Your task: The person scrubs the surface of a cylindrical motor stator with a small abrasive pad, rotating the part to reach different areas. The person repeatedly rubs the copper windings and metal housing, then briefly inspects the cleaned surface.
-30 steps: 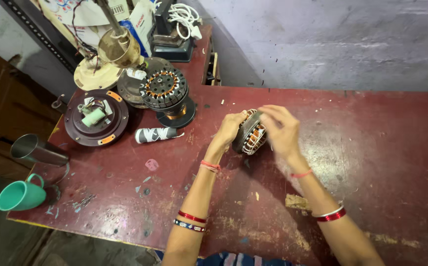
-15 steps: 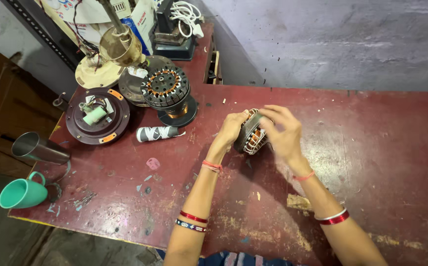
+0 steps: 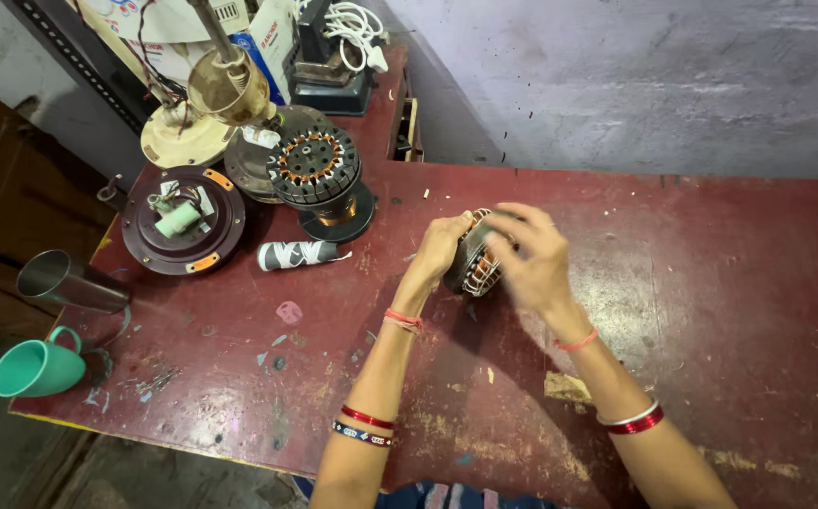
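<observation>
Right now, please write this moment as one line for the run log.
left hand: holds motor stator | right hand: on stator, blurred | stator: on red table | nearby: wrapped roll, second stator

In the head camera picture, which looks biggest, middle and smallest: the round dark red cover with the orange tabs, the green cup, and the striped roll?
1. Round dark red cover, the biggest.
2. Green cup.
3. Striped roll.
The cup and roll look nearly alike in size, so their order is unsure.
</observation>
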